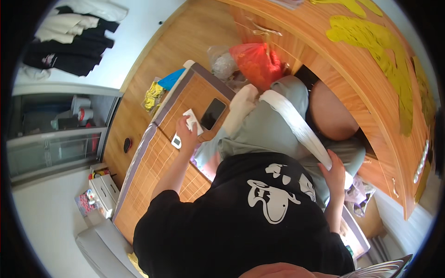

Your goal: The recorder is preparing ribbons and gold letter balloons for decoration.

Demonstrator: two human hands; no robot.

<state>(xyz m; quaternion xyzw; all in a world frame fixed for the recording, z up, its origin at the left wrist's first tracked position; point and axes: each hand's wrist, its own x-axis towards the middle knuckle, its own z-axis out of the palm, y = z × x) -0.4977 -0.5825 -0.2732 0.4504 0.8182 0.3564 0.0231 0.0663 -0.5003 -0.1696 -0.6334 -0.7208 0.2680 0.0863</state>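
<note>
My left hand is over the bamboo mat at my left, its fingers closed on a small flat white object whose kind I cannot make out. Just below that hand lies a small white device with a grey screen. A black phone rests on the mat beside it. Across my lap, over grey-green trousers, stretches a long white strip of soft material. My right hand grips its near end. A cream-coloured soft bundle lies by my left knee; whether it joins the strip is unclear.
Ahead and to the right curves a wooden desk with yellow pieces of material on it. A red plastic bag and a clear bag stand on the floor. A round brown surface is by my right knee.
</note>
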